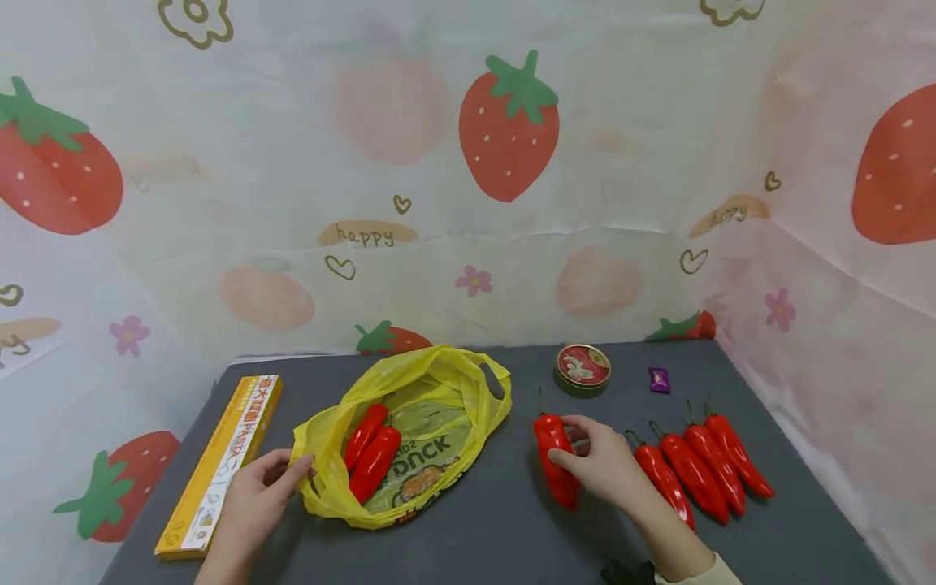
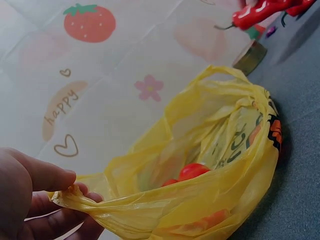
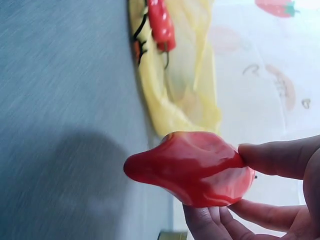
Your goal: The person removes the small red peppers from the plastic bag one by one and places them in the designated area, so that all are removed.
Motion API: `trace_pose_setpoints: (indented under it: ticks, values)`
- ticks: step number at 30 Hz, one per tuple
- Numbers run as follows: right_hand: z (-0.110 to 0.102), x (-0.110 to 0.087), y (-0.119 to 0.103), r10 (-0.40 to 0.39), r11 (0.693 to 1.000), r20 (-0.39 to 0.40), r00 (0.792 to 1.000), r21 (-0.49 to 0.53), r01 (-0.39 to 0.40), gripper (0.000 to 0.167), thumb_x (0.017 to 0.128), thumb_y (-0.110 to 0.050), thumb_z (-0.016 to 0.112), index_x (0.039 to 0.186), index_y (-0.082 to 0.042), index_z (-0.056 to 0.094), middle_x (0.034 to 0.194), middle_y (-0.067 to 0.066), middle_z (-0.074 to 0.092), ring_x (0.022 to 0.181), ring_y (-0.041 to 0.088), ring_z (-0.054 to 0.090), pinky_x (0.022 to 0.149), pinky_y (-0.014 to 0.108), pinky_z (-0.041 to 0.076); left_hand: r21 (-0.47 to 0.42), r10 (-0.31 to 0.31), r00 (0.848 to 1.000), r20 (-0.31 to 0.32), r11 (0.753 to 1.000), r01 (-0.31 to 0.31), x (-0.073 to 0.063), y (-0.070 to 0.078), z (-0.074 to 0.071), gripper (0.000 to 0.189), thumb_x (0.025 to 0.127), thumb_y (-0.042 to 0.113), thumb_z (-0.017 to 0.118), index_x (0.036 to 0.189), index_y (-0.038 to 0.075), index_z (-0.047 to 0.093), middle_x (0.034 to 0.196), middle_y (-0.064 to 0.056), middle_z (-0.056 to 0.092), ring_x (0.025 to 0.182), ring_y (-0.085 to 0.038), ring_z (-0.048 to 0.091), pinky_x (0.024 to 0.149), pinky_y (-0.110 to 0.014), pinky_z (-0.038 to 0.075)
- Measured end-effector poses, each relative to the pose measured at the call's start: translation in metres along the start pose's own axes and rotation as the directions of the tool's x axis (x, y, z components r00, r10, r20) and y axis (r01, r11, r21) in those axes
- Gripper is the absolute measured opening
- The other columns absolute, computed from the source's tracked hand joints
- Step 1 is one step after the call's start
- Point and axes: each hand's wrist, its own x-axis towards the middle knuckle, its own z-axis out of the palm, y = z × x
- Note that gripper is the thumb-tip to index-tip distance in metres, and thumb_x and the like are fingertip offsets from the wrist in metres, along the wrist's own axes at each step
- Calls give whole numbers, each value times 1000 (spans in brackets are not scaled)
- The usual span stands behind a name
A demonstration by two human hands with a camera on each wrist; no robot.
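Observation:
My left hand (image 1: 256, 496) pinches the near left rim of a yellow plastic bag (image 1: 329, 422), thumb on top of the film in the left wrist view. The bag's mouth faces up, and two red chili peppers (image 1: 374, 465) lie inside it. To the right of the bag, my right hand (image 1: 603, 463) grips another red chili pepper (image 3: 195, 167) between thumb and fingers. That pepper is held above the table with its stem toward the back. Several more red chili peppers (image 1: 695, 471) lie in a row to the right of my right hand.
A yellow pasta box (image 1: 219, 471) lies along the table's left side, close to my left hand. Behind the held pepper stands a round tin (image 1: 582, 367), with a small purple wrapped sweet (image 1: 660, 379) to its right. A strawberry-print cloth (image 1: 439, 187) hangs behind the grey table (image 1: 468, 561).

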Motion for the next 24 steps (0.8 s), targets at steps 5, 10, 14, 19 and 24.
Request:
trace_pose_setpoints:
  ticks: [5, 10, 14, 19, 24]
  values:
    - [-19, -10, 20, 20, 999, -19, 1000, -33, -21, 59, 87, -29, 79, 138, -7, 58, 117, 12, 69, 96, 23, 69, 76, 41, 59, 3, 5, 1000, -13, 1000, -5, 0, 0, 0, 50, 97, 47, 64, 120, 3, 68, 96, -1, 73, 84, -15, 59, 70, -26, 51]
    - [-33, -17, 31, 43, 996, -17, 999, -72, -44, 63, 87, -33, 79, 139, -5, 56, 120, 16, 68, 99, 25, 68, 79, 45, 59, 3, 11, 1000, -20, 1000, -11, -1, 2, 2, 48, 98, 46, 64, 119, 3, 68, 95, -2, 73, 83, -15, 59, 69, -26, 50]
    - [-41, -22, 41, 59, 988, -34, 998, -143, -63, 64, 87, -35, 78, 139, -6, 56, 121, 18, 68, 99, 25, 67, 83, 48, 57, -12, 15, 1000, -20, 1000, -16, 0, 0, 4, 46, 98, 45, 65, 118, 4, 69, 95, -3, 73, 83, -16, 58, 71, -27, 51]
    - [-48, -27, 54, 32, 975, -80, 996, -217, -48, 62, 87, -35, 77, 137, -4, 58, 119, 19, 69, 93, 23, 67, 80, 46, 57, -21, 15, 999, -30, 1000, -15, 1, -2, 4, 45, 98, 45, 65, 116, 4, 69, 93, -3, 72, 83, -18, 58, 68, -26, 49]
    - [-52, -27, 64, -4, 953, -133, 991, -301, -36, 60, 87, -32, 77, 134, -1, 59, 110, 16, 70, 81, 19, 62, 70, 39, 55, -19, 11, 999, -38, 1000, -12, 0, -2, 3, 47, 97, 46, 65, 116, 4, 69, 93, -2, 72, 82, -18, 58, 67, -25, 49]
